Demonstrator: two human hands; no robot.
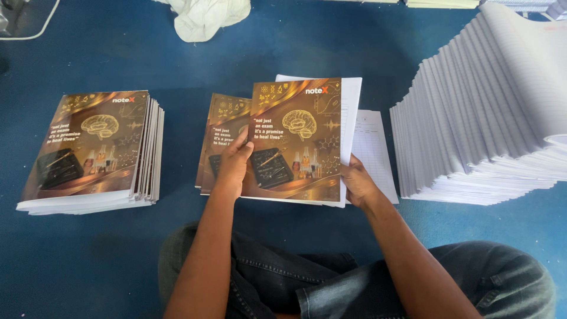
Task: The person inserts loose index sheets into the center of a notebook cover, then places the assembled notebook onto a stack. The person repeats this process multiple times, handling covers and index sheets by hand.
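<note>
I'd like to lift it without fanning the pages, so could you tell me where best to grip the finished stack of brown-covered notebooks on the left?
Probably grip the stack of notebooks by its left edge, coming from the left: the right-side page edges are splayed loose.

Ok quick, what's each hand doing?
Left hand: closed on the brown notebook cover.
Right hand: closed on the white pages under that cover.

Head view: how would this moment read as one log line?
left hand: on glossy brown notebook cover | right hand: grips white page bundle edge | blue floor
</note>
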